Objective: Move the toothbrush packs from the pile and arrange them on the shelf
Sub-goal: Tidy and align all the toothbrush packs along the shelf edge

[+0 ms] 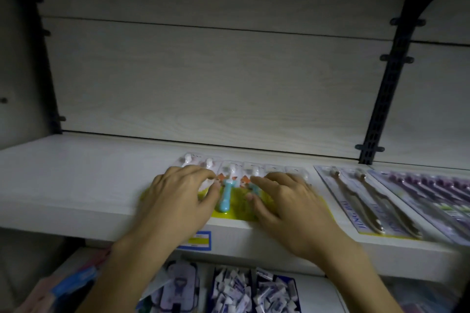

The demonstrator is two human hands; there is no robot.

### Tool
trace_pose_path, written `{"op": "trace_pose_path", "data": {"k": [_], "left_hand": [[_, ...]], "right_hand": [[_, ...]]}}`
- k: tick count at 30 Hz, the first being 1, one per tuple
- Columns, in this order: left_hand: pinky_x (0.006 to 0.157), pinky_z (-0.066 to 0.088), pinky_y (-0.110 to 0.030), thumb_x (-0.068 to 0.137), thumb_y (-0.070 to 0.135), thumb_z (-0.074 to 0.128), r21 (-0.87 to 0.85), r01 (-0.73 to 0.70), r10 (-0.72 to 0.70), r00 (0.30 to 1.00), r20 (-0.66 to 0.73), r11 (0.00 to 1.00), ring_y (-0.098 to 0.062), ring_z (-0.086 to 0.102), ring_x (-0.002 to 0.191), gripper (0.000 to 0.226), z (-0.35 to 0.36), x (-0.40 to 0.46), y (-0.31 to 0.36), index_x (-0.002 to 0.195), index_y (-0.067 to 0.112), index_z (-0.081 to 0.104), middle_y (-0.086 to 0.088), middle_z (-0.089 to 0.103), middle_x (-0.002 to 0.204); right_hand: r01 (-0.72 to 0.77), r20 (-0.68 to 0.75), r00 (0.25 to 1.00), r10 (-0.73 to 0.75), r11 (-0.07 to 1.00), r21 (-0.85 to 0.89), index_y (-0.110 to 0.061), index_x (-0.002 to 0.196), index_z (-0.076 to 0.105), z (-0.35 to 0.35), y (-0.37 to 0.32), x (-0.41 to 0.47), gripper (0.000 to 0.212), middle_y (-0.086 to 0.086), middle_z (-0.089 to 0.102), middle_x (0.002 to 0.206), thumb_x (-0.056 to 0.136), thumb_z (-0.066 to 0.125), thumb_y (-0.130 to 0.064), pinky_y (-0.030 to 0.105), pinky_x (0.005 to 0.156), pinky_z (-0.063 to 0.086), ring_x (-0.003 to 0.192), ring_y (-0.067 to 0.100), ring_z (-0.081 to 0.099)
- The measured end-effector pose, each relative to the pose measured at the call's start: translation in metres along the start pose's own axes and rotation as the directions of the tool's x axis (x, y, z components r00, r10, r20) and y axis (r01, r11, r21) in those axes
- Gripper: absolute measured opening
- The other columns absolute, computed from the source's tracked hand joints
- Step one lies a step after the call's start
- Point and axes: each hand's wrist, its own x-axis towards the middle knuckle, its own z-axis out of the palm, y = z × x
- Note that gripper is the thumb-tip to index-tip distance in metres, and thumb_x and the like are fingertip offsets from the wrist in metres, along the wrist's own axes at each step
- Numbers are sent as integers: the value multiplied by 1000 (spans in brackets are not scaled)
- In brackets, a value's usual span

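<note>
On the white shelf (76, 180), near its front edge: a yellow-backed blister card of children's toothbrushes (230, 211), lying flat, blue-handled brushes showing between the two hands. Left hand (178, 201) resting on the card's left part, fingers bent, tips touching the plastic; right hand (287, 203) spread flat over the right part, fingers fairly straight, pressing rather than gripping. No pinch visible on either side.

Probably light, thin and springy: stiff card backing, glossy bubble plastic likely slick under fingertips. Best taken by the card's edges, or slid with flat palms, not squeezed over the bubbles.

Just beside to the right, a twin adult-toothbrush card (361, 201), then a purple multi-pack (432, 193), both flat. Smooth pale wood-grain surface and back panel (203, 71), dim light, black slotted upright (389, 89). Price label (195, 239) on the shelf lip; below, bins of small sachets (251, 292).
</note>
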Motion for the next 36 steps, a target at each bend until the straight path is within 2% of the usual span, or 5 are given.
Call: {"op": "trace_pose_path", "data": {"k": [7,21,25,30,36], "left_hand": [[89,37,-28,94,40,42,-40,-54,58,991,123,998,-8,49,111,29,-12,15,-49,114,33,61,17,58,122],[97,42,-30,96,42,38,-145,-171,206,937,282,974,-10,51,116,37,-25,20,-91,129,36,51,16,49,136],[93,45,-29,97,40,37,-168,-178,223,929,297,969,-8,54,107,34,-22,23,-99,126,34,53,14,53,129],[83,48,-30,96,39,36,-186,-182,231,927,297,966,-6,55,90,28,-20,22,-100,108,31,60,14,57,110],[85,47,-29,96,37,37,-210,-196,246,936,251,958,-4,54,90,25,-23,17,-97,106,34,61,16,56,106]], "right_hand": [[13,-17,1000,-13,999,45,-35,139,41,15,-53,21,45,-9,48,136,97,34,-49,38,106,32,128,17,39],[-113,35,993,112,993,21,-30,130,52,43,-108,42,41,-1,56,126,98,33,-45,43,101,38,120,24,47],[-126,88,988,124,992,20,-32,132,50,43,-112,47,44,-3,50,138,99,27,-49,47,108,31,129,22,40],[-118,78,990,117,993,10,-34,125,55,49,-106,49,54,-7,55,129,92,18,-56,46,107,32,125,19,44],[-119,3,993,119,992,49,-33,118,58,55,-106,44,54,-8,59,119,93,16,-56,42,102,36,116,15,47]]}}
